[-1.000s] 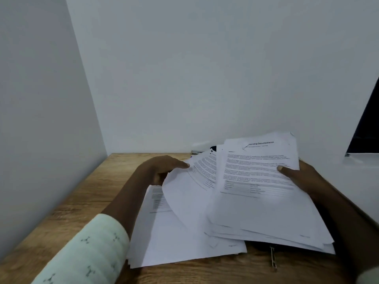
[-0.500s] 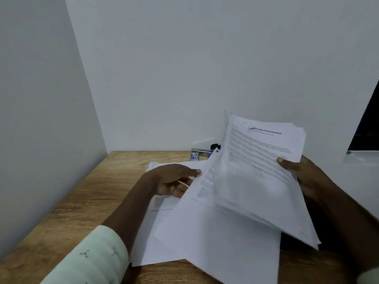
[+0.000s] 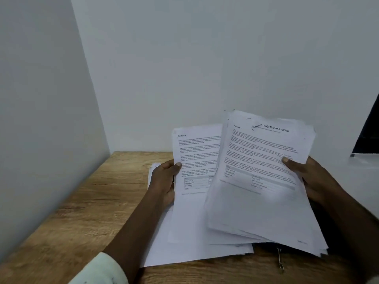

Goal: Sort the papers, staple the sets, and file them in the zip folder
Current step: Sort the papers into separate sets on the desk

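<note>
Wood-grain table (image 3: 82, 201), matte warm brown, runs into a corner of plain white walls (image 3: 205, 58); a dark panel (image 3: 368, 132) sits at the far right edge. Your left hand (image 3: 164, 181) comes up from a pale sleeve (image 3: 100, 272), w/ the thumb on the printed face of a single sheet (image 3: 194, 160) at its left edge & fingers curled behind, clamped on that pg. It's thin white paper, rectangular, hdr "Section 4", w/ a small printed grid low down. Its long axis runs near-vertical in view, top edge away from you, raised off the table.

Your right hand (image 3: 313, 177) grips a thick paper stack (image 3: 256, 201) at its right edge, thumb pressed on the top pg, fingers hidden beneath. Stack edges are ragged & fanned; the hdr reads "...ernship Documentation". Its long axis leans slightly, top edge far from you, & it overlaps the single sheet's right side.

Under both, loose white sheets (image 3: 180, 253) lie flat on the table. Dark zip folder (image 3: 264, 245) shows just below the stack's btm edge, w/ its metal zip pull (image 3: 280, 261) on the wood toward you.
</note>
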Action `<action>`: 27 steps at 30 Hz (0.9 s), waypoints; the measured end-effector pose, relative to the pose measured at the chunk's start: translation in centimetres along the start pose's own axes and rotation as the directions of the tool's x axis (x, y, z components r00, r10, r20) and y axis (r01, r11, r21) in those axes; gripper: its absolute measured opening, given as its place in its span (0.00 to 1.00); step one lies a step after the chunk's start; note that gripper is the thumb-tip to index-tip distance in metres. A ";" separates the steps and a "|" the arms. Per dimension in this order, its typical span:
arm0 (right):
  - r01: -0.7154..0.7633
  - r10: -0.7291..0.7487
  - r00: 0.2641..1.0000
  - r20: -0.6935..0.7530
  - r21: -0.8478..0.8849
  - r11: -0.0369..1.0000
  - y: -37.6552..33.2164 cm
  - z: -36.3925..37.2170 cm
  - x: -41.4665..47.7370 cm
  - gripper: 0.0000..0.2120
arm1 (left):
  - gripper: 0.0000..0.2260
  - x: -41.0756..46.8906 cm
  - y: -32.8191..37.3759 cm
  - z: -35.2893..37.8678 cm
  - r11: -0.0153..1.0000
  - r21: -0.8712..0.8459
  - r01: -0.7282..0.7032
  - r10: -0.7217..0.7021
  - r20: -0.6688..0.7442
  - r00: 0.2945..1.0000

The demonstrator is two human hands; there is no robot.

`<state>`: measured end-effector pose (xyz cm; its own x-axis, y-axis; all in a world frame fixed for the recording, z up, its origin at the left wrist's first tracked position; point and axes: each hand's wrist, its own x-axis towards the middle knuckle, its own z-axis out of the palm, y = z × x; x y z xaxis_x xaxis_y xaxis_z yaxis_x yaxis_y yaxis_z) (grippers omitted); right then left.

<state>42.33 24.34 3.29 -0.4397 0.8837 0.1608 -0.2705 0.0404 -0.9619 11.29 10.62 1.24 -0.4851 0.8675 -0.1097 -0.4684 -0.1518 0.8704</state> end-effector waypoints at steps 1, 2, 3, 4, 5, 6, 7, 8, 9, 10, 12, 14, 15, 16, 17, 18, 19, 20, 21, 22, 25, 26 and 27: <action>0.007 -0.007 1.000 0.003 -0.005 1.000 -0.1 0.3 -0.1 0.16 | 0.11 0.0 0.0 0.1 1.000 -0.011 -0.002 0.002 0.005 1.000; 0.010 -0.010 1.000 0.004 -0.012 1.000 -0.2 0.5 -0.1 0.16 | 0.10 -0.1 0.1 0.2 1.000 -0.003 -0.006 0.006 0.007 1.000; 0.006 -0.006 1.000 0.004 -0.016 1.000 -0.2 0.7 -0.1 0.16 | 0.10 -0.3 0.1 0.4 1.000 -0.005 -0.008 0.009 0.019 1.000; 0.004 -0.004 1.000 0.002 -0.023 1.000 -0.2 0.9 0.0 0.16 | 0.10 -0.3 0.2 0.4 1.000 0.006 -0.012 0.012 0.024 1.000; 0.007 -0.007 1.000 0.014 -0.036 0.999 -0.1 1.0 0.0 0.16 | 0.10 -0.3 0.1 0.4 1.000 -0.001 -0.007 0.007 0.037 0.999; 0.014 -0.013 1.000 0.025 -0.054 0.998 0.0 1.1 0.1 0.16 | 0.10 -0.3 0.0 0.5 1.000 0.000 -0.004 0.004 0.038 0.999; 0.023 -0.020 0.999 0.041 -0.074 0.997 0.1 1.2 0.1 0.17 | 0.10 -0.4 0.0 0.5 1.000 -0.008 0.000 0.000 0.045 0.999; 0.030 -0.025 0.998 0.059 -0.090 0.996 0.2 1.3 0.2 0.17 | 0.10 -0.4 -0.1 0.5 1.000 -0.006 0.000 0.001 0.047 0.999; 0.039 -0.031 0.996 0.082 -0.099 0.994 0.3 1.3 0.3 0.18 | 0.10 -0.4 -0.2 0.5 1.000 -0.015 -0.001 0.002 0.054 0.999; 0.046 -0.035 0.994 0.106 -0.100 0.994 0.5 1.3 0.3 0.18 | 0.10 -0.4 -0.1 0.5 1.000 -0.020 -0.004 0.005 0.056 0.998; 0.045 -0.033 0.991 0.128 -0.092 0.995 0.7 1.5 0.3 0.18 | 0.10 -0.6 -0.1 0.6 0.999 -0.040 -0.004 0.007 0.062 0.998; 0.036 -0.028 0.991 0.132 -0.064 0.997 0.9 1.8 0.4 0.18 | 0.09 -1.0 -0.2 1.2 0.995 -0.094 0.015 -0.008 0.082 0.997; 0.032 -0.026 0.991 0.132 -0.045 0.998 1.0 2.1 0.4 0.18 | 0.08 -1.3 -0.4 1.7 0.991 -0.131 0.032 -0.019 0.098 0.995; 0.033 -0.028 0.990 0.135 -0.031 0.999 1.2 2.5 0.4 0.18 | 0.08 -1.5 -0.6 2.2 0.987 -0.153 0.047 -0.030 0.109 0.994; 0.029 -0.026 0.991 0.133 -0.026 0.999 1.4 2.9 0.4 0.18 | 0.07 -1.8 -0.8 2.7 0.985 -0.161 0.058 -0.039 0.120 0.992; 0.020 -0.018 0.992 0.127 -0.019 1.000 1.6 3.2 0.5 0.18 | 0.08 -2.1 -1.1 3.3 0.985 -0.160 0.071 -0.049 0.135 0.990; 0.018 -0.016 0.994 0.111 -0.019 1.000 1.8 3.4 0.6 0.19 | 0.09 -2.4 -1.3 3.8 0.985 -0.156 0.080 -0.055 0.156 0.986; 0.024 -0.022 0.997 0.080 -0.031 0.999 2.0 3.5 0.7 0.20 | 0.10 -2.6 -1.5 4.1 0.986 -0.147 0.081 -0.054 0.178 0.983; 0.042 -0.039 0.998 0.054 -0.045 0.998 2.1 3.2 1.1 0.22 | 0.10 -2.8 -1.4 4.2 0.991 -0.119 0.067 -0.045 0.184 0.982; 0.053 -0.051 0.998 0.025 -0.047 0.997 2.1 3.0 1.3 0.22 | 0.11 -2.7 -1.1 3.9 0.998 -0.060 0.022 -0.012 0.156 0.988; 0.098 -0.110 0.990 -0.093 -0.121 0.988 2.0 1.8 1.0 0.31 | 0.07 -1.2 0.4 1.1 0.893 0.362 -0.267 0.302 -0.044 0.952; 0.078 -0.091 0.986 -0.143 -0.096 0.992 2.0 1.5 0.9 0.30 | 0.04 -0.6 1.3 -0.5 0.761 0.562 -0.324 0.447 -0.094 0.889; 0.058 -0.064 0.979 -0.193 -0.040 0.998 1.9 0.9 0.8 0.23 | 0.02 -0.1 2.1 -2.1 0.619 0.723 -0.306 0.545 -0.116 0.830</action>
<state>40.71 24.74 1.73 -0.2477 0.9526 0.1765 -0.2610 0.1098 -0.9591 8.79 9.17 2.04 -0.7440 0.5822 0.3278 0.3921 -0.0167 0.9198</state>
